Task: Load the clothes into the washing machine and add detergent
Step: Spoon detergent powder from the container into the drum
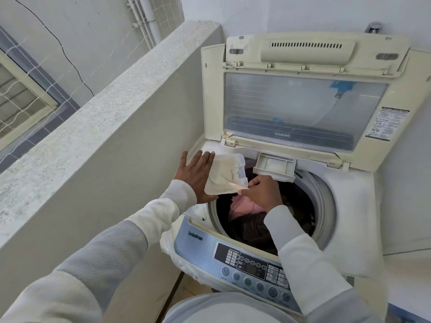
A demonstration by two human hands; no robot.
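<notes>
Head view, and we are working at the washing machine (354, 206) with its lid (303, 101) standing up at the back. Our left hand (198, 176) is lying flat, fingers straight, behind the detergent packet (224, 176), propping it just above the left rim of the drum (326, 206). Our right hand (261, 193) is pinching the packet's lower corner with curled fingers, apparently opening it. Clothes (247, 220) are already sitting in the drum, pink on dark, so loading is looking done and detergent is the job now. To do this well, we are wanting a slow pull rather than a jerk, with the opened corner kept up until we are pouring. The pour is probably going into the small drawer (275, 165) hanging open at the back rim, just beyond the right hand. Watching for trouble: the drawer is narrow, the right wrist is crossing between packet and drawer, and any spill is landing on the clothes. Nearer us the control panel (251, 262) is waiting, and a rough ledge (105, 108) is crowding the left arm.
</notes>
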